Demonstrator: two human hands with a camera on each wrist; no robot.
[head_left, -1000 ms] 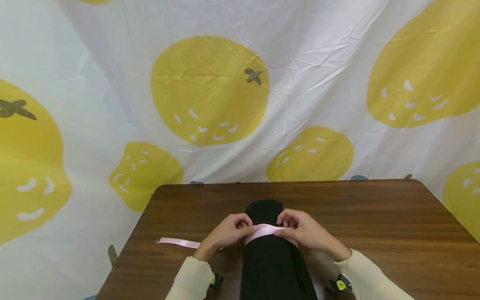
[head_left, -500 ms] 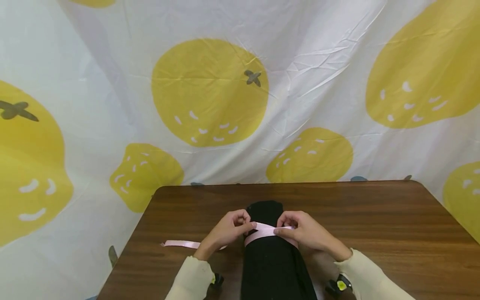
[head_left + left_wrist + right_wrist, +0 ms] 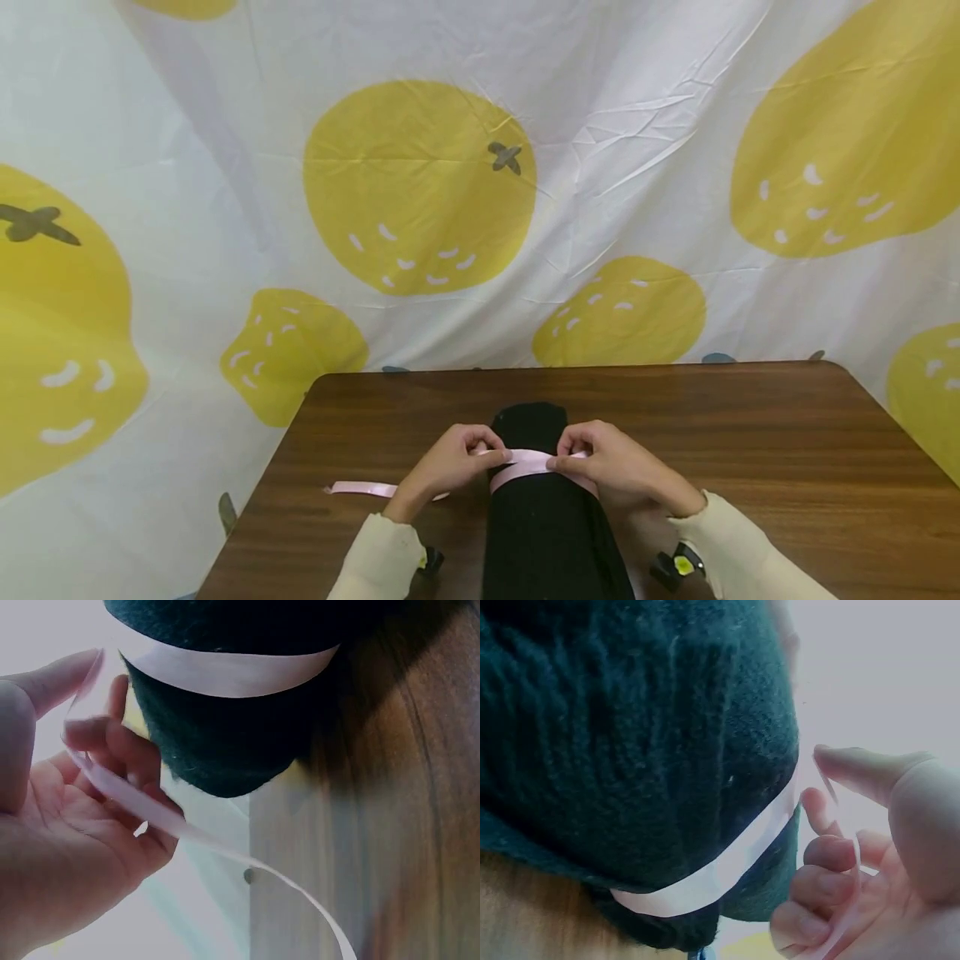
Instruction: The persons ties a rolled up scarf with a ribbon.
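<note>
A rolled bundle of black, fuzzy cloth (image 3: 551, 533) lies lengthwise on the wooden table. A pink satin ribbon (image 3: 522, 468) wraps it near its far end, with two strands crossing on top. My left hand (image 3: 455, 460) pinches one strand at the bundle's left side; its free tail (image 3: 217, 844) crosses the palm and trails down towards the table. On the right side, my right hand (image 3: 617, 460) pinches the other strand between thumb and curled fingers, and that ribbon end (image 3: 847, 900) runs down over the palm. The bundle's underside is hidden.
The ribbon's left tail (image 3: 363, 487) lies on the brown tabletop (image 3: 750, 433) beside the left forearm. A white curtain (image 3: 637, 183) printed with yellow lemons hangs just behind the table's far edge. A black wrist device (image 3: 678, 567) sits below the right sleeve.
The left hand lifted its strand a little, opening a gap at the crossing, then lowered it slightly. The ribbon's left tail slid a little to the right. The right hand stays nearly still.
</note>
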